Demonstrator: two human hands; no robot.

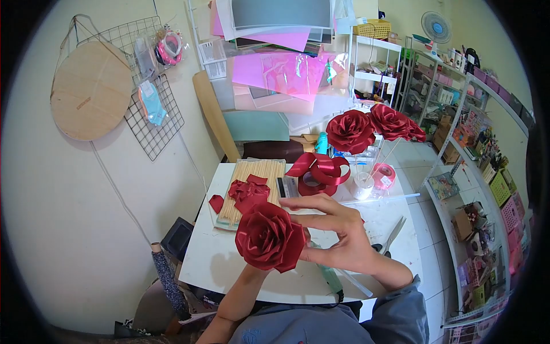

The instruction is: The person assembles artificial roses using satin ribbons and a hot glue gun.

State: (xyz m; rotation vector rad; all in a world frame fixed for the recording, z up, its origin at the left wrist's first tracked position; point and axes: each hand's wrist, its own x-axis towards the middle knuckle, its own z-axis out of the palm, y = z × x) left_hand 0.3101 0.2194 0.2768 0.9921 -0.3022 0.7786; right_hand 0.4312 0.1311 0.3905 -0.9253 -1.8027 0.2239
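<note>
Ribbon rose (269,236) is held up over the near part of the table (217,258). Right hand (341,232): the fingers (312,202) grasp the rose's right petals, thumb and index touching them. The left hand is hidden behind the bloom and only the left forearm (243,292) shows beneath, so its grip cannot be told. Beyond the fingers lie loose red petals (247,190) on a tray of wooden sticks (258,169), a ribbon spool (318,172) and 2 finished roses (350,131). Scissors (392,234) lie just right of the wrist.
</note>
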